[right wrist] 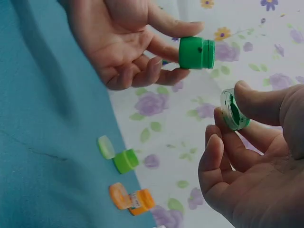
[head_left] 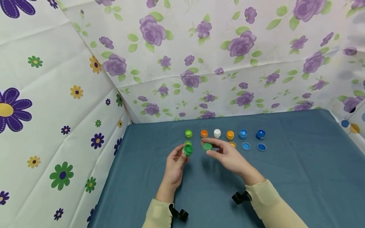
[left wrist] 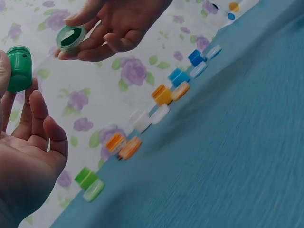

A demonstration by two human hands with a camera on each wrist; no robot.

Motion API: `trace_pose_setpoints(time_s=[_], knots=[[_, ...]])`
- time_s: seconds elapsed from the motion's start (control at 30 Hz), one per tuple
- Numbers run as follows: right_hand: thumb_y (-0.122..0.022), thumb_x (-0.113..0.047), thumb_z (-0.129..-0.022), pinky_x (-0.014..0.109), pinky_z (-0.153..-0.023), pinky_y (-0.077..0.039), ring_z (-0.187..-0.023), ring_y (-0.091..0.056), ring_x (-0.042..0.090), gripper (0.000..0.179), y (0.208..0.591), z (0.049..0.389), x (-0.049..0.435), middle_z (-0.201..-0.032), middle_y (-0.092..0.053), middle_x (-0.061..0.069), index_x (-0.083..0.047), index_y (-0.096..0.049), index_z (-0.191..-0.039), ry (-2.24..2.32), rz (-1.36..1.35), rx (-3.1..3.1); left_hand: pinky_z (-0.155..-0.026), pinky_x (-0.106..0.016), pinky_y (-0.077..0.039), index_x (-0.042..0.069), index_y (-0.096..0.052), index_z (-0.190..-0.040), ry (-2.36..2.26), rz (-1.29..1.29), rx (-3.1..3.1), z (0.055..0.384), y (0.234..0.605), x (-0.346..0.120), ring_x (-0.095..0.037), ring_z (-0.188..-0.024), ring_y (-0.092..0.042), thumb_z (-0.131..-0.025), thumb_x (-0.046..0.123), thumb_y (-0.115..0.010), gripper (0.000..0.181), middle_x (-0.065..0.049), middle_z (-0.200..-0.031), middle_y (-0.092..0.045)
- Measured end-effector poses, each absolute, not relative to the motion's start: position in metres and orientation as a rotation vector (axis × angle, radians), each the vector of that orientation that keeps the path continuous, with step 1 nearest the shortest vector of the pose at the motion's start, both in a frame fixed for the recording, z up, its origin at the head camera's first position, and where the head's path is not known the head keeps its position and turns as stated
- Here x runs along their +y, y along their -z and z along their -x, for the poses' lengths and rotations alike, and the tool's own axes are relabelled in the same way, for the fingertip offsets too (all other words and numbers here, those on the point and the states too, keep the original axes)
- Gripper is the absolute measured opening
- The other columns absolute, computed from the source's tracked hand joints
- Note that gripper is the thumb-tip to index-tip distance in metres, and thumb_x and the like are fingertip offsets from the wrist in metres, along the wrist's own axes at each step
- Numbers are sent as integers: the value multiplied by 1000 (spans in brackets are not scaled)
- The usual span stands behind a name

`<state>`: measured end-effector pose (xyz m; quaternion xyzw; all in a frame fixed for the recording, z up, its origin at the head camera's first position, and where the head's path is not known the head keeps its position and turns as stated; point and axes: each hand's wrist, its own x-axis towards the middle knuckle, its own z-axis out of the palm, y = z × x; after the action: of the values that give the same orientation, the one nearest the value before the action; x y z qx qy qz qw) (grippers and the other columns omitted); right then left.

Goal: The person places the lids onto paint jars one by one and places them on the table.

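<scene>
My left hand (head_left: 174, 166) pinches a small green paint jar (right wrist: 192, 53) between thumb and fingers, raised above the table. The jar's threaded neck shows without a lid. In my right hand (head_left: 228, 155) is a round green lid (left wrist: 71, 38), held by its edge between thumb and fingertips, with dark green paint on its inner side. The two hands are a short gap apart, jar and lid separate. Just beyond the left hand stands a light green jar (head_left: 188, 134) with its lid (right wrist: 106, 147) in front of it.
Along the table's far side stand an orange jar (head_left: 204, 133), a white jar (head_left: 217, 133), a yellow-orange jar (head_left: 230, 135), a light blue jar (head_left: 243, 134) and a dark blue jar (head_left: 260, 134). Lids lie before them, including a blue lid (head_left: 261, 147). Floral cloth (head_left: 171, 95) hangs behind the blue table (head_left: 137, 177).
</scene>
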<state>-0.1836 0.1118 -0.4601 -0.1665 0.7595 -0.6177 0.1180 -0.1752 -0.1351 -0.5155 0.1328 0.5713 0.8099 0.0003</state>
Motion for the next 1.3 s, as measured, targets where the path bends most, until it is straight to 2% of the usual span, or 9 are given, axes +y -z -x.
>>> trace_pose_setpoints(time_s=[0.1, 0.2, 0.33, 0.5, 0.67, 0.77, 0.9, 1.07, 1.3], knots=[[-66, -28, -110, 57, -104, -52, -133, -59, 25, 40, 459, 181, 112, -151, -60, 2, -27, -62, -150, 1820, 479, 2249, -85, -29, -55, 23, -70, -132, -2527, -416, 1777, 174, 515, -129, -8, -93, -62, -95, 48, -76, 44, 9, -112, -71], [-67, -26, -109, 47, -99, -54, -126, -59, 26, 38, 458, 178, 110, -147, -62, 6, -21, -63, -147, 1841, 485, 2294, -86, -29, -55, 23, -70, -130, -2508, -411, 1769, 174, 516, -125, -7, -93, -63, -96, 49, -76, 44, 9, -109, -71], [-71, -23, -107, 40, -90, -52, -119, -55, 25, 38, 455, 175, 107, -141, -63, 1, -21, -66, -144, 1817, 526, 2374, -85, -30, -55, 20, -73, -128, -2477, -405, 1794, 174, 517, -123, -7, -92, -64, -100, 40, -75, 34, 8, -106, -73], [-76, -18, -103, 41, -87, -52, -120, -58, 18, 40, 449, 172, 105, -140, -64, -7, -26, -67, -141, 1684, 672, 2529, -86, -34, -55, 15, -74, -130, -2416, -411, 1857, 174, 518, -123, -10, -91, -63, -107, 27, -69, 25, 7, -106, -73], [-79, -15, -99, 49, -84, -54, -127, -57, 19, 44, 443, 169, 103, -143, -62, -5, -26, -69, -140, 1562, 849, 2682, -86, -34, -53, 13, -73, -130, -2400, -402, 1868, 175, 519, -123, -11, -89, -61, -109, 26, -65, 25, 7, -108, -74], [-79, -13, -98, 53, -92, -54, -131, -56, 23, 45, 444, 170, 101, -141, -62, -3, -26, -70, -140, 1529, 909, 2723, -85, -33, -52, 14, -74, -128, -2400, -398, 1865, 174, 519, -124, -11, -88, -60, -110, 26, -64, 24, 8, -108, -74], [-80, -10, -97, 52, -104, -52, -134, -55, 25, 46, 446, 170, 100, -140, -62, -2, -25, -71, -139, 1478, 958, 2769, -85, -34, -52, 18, -76, -126, -2379, -402, 1865, 173, 519, -123, -12, -88, -60, -111, 23, -64, 20, 8, -105, -73], [-81, -7, -95, 53, -108, -50, -135, -54, 27, 44, 444, 169, 99, -142, -63, 1, -23, -73, -136, 1430, 1001, 2785, -84, -36, -52, 21, -76, -125, -2353, -426, 1867, 172, 518, -122, -13, -88, -60, -110, 25, -64, 19, 8, -101, -71], [-81, -6, -95, 51, -108, -50, -135, -54, 28, 41, 442, 169, 101, -141, -64, 3, -20, -74, -133, 1366, 1050, 2801, -84, -37, -53, 17, -76, -128, -2339, -443, 1866, 172, 518, -121, -13, -88, -61, -110, 27, -65, 24, 7, -101, -72]])
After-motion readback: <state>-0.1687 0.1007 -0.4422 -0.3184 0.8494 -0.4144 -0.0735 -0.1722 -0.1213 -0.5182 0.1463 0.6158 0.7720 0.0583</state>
